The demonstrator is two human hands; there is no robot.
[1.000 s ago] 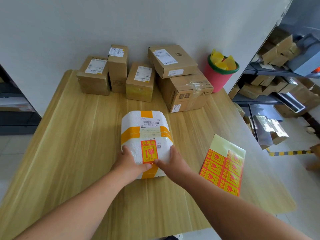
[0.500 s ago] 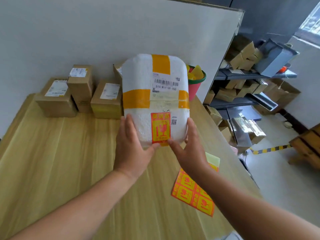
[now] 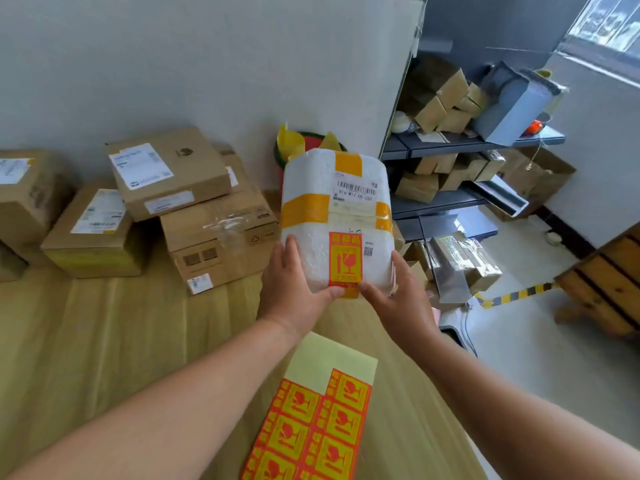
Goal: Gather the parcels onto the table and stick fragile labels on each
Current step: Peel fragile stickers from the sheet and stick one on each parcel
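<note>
Cardboard boxes: stacked along the surface's far edge; no red label shows on any.
Left hand: fingers lie along the foam parcel's left side, thumb hooked over its near end.
Foam parcel: held clear above the far right corner; fragile label stuck on.
Right hand: fingers wrapped round the right side.
Label sheet: at the near edge, part used.
Progress: one parcel labelled; the boxes likely remain.
Change: a second ago the parcel lay on the surface; now it is lifted rightward.
</note>
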